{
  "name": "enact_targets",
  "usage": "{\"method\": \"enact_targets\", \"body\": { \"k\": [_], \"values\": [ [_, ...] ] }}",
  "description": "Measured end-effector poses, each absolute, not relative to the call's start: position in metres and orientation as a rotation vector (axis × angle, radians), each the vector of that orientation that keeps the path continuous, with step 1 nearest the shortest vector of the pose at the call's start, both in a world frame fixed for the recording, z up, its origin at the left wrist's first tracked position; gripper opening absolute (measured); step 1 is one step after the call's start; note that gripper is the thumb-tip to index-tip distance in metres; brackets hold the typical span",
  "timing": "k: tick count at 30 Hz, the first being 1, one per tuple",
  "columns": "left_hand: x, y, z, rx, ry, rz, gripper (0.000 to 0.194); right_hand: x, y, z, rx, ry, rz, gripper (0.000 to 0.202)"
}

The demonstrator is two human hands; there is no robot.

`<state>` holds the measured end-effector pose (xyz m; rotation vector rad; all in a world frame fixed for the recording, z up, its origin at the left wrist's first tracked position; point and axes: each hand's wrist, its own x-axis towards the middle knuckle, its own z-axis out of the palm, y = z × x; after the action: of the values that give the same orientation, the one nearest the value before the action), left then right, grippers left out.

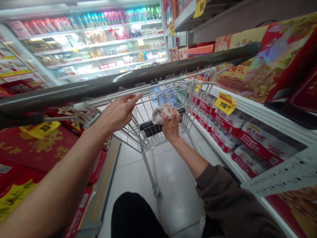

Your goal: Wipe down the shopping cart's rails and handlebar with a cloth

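Note:
A shopping cart with a dark handle bar (138,75) and a grey wire basket (158,140) stands before me. My right hand (172,125) is closed around a folded greyish-white cloth (159,113), held at the near side of the basket by the black flap (150,128). Below the handle bar, my left hand (121,110) lies at the upper wire rim with its fingers stretched out to the right. It holds nothing I can see; some of its fingers are hidden.
On the right, a shelf carries red gift boxes (260,66) above packs of red-labelled bottles (262,138). Red boxes (32,148) are stacked on a low display at the left. A lit refrigerated shelf (99,46) stands ahead. Tiled floor (170,185) lies under the cart.

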<state>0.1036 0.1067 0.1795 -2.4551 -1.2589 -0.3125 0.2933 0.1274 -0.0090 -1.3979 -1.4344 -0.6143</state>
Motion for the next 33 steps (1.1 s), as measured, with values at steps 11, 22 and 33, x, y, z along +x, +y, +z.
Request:
{"method": "enact_targets", "body": {
  "k": [11, 22, 33],
  "values": [
    [0.080, 0.089, 0.170, -2.447, -1.185, -0.410, 0.078, 0.246, 0.135, -0.021, -1.424, -1.527, -0.591, 0.036],
    [0.058, 0.065, 0.119, -2.164, -1.286, -0.641, 0.065, 0.200, 0.122, 0.029, -1.228, -1.552, -0.603, 0.039],
    [0.039, 0.092, 0.112, -2.313, -1.123, -1.115, 0.070, 0.188, 0.122, -0.012, -1.220, -1.534, -0.745, 0.028]
  ]
}}
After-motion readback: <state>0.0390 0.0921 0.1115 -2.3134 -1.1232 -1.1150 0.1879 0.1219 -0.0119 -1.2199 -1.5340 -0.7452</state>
